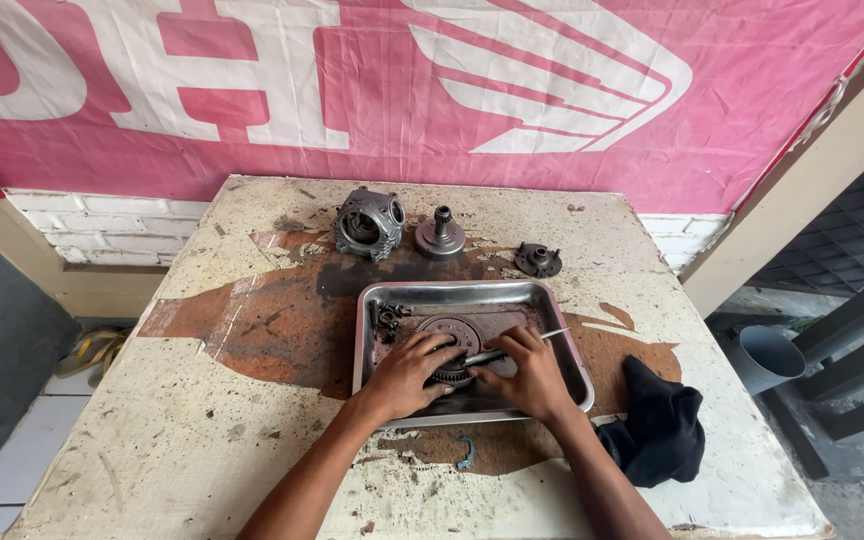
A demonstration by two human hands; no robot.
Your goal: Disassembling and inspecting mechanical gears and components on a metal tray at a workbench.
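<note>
Both forearms reach forward, left hand (pixel 414 362) and right hand (pixel 526 368) pressed down close together.

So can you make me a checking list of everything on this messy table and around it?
Surface: worn pale tabletop with a big rusty-brown stain and chipped paint.
Job's things: metal tray holding a round toothed gear part; a slim metal tool lies across it.
Clutter: grey engine housing, hub with a shaft, small dark disc, black rag, small curved clip.
Grippers: left hand rests on the gear part; right hand holds the tool.
Cables: nothing seen.
Surroundings: pink and white banner, white brick wall, sandals on the floor, grey pipe.
</note>
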